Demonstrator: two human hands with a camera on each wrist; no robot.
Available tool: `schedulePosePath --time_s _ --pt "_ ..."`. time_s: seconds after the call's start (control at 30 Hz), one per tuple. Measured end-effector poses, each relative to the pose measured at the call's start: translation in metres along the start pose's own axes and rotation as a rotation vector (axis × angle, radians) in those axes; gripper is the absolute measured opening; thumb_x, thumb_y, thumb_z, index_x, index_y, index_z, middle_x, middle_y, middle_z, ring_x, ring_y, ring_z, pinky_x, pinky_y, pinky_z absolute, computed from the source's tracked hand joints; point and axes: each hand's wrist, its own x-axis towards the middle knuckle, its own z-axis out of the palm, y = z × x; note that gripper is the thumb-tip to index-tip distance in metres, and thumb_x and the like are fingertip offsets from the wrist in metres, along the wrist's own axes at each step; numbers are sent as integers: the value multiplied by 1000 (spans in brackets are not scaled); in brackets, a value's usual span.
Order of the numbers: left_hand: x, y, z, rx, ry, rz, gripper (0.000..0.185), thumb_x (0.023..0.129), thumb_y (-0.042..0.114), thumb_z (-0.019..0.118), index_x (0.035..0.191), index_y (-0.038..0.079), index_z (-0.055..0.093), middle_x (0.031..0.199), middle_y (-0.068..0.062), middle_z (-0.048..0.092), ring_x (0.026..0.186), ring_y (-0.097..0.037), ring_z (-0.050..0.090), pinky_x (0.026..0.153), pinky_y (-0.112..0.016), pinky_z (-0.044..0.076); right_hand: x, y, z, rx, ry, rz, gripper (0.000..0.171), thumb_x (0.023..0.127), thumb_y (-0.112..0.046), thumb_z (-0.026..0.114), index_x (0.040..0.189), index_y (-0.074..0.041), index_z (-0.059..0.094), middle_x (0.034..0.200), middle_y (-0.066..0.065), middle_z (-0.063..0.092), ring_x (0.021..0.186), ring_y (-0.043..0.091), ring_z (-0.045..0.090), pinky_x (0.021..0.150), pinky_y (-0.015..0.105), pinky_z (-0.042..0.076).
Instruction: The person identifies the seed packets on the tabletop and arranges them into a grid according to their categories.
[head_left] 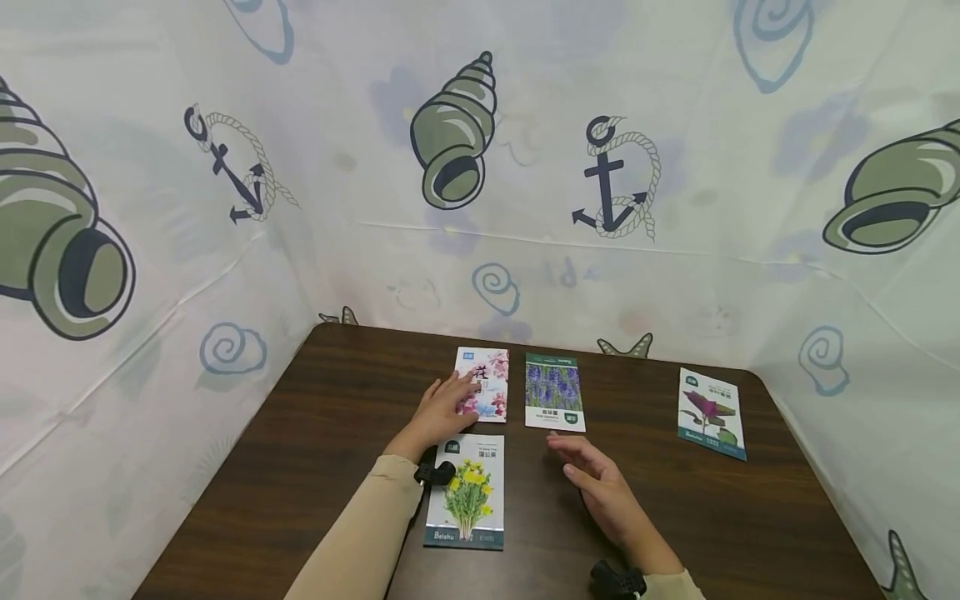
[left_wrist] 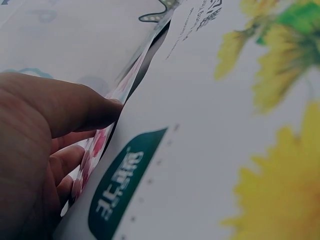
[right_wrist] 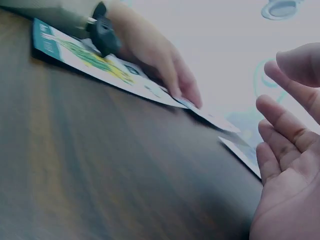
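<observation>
Four seed packets lie flat on the dark bench [head_left: 315, 467]. The left hand [head_left: 442, 410] rests on the pink-flower packet [head_left: 489, 385], fingers fairly straight and pressing its left edge, with that edge slightly lifted in the left wrist view. The right hand [head_left: 600, 487] hovers open, fingers relaxed and holding nothing, just below the purple-flower packet [head_left: 554, 392]. The yellow-flower packet [head_left: 468, 492] lies under the left wrist; the red-leaf packet [head_left: 711, 413] sits well apart to the right. To slide the pink-flower packet cleanly, I judge it best to keep the fingertips flat and the pressure light, so the thin packet neither buckles nor rides over its neighbours.
</observation>
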Motion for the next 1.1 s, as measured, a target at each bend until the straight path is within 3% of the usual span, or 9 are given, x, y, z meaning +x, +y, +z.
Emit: schedulePosePath --time_s 0.23,0.4,0.57,0.67,0.9,1.1 --pt "1 -1 1 7 6 3 60 104 24 72 160 10 55 179 -13 33 171 -39 19 135 -69 5 0 -7 -29 -46 154 27 43 113 -1 48 155 10 48 170 28 39 153 5 47 121 18 37" --pt "2 -2 2 6 12 11 61 103 24 71 160 9 55 179 -14 34 170 -40 20 135 -69 5 -1 -9 -50 -61 275 26 44 113 -3 51 155 10 47 168 14 50 154 6 45 120 13 36" --pt "2 -4 2 4 15 4 62 102 25 73 159 9 56 178 -14 35 170 -40 20 135 -68 4 -3 -10 -67 -62 333 -2 46 113 -3 50 156 11 44 161 -2 58 157 7 39 120 13 33" --pt "2 -4 2 13 14 5 62 103 27 72 160 11 55 179 -12 35 171 -38 19 136 -67 4 -3 -10 -76 -49 359 -22 46 113 -2 50 156 13 43 158 -6 59 159 8 38 122 14 33" --pt "2 -4 4 15 15 5 60 103 25 72 160 10 55 179 -12 34 170 -39 20 135 -69 6 -8 -11 -93 -54 405 -47 49 112 -2 54 157 13 41 158 -7 60 159 8 37 123 17 32" --pt "1 -2 1 17 0 -2 60 105 27 70 162 13 53 180 -10 31 171 -37 17 136 -67 4 -16 -19 -108 -68 475 -29 54 113 -4 54 164 6 38 169 1 47 163 8 30 129 18 27"
